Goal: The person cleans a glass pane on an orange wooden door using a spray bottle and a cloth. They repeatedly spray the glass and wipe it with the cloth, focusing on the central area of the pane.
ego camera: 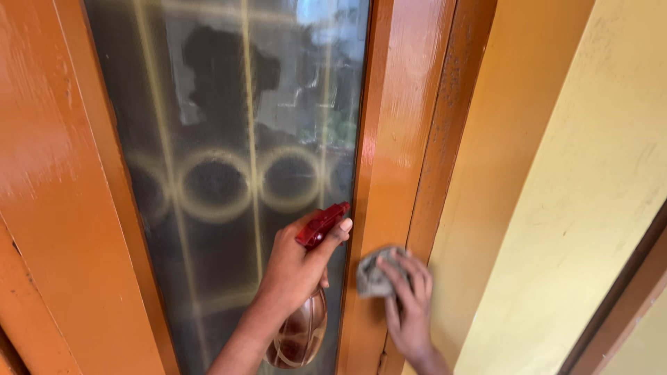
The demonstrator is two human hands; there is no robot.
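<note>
My left hand (295, 267) grips a red spray bottle (302, 333) by its neck, with the red trigger head (322, 223) pointing up and right toward the dark glass pane (236, 139). The bottle's rounded body hangs below the hand. My right hand (410, 305) presses a small grey cloth (375, 274) flat against the orange wooden window frame (396, 139), just right of the glass. The two hands are close together, a little apart.
The glass shows a grille of bars and rings behind it, and a dim reflection. Another orange frame member (62, 208) runs down the left. A yellow wall (570, 208) fills the right side, with a brown edge (625, 298) at the far right.
</note>
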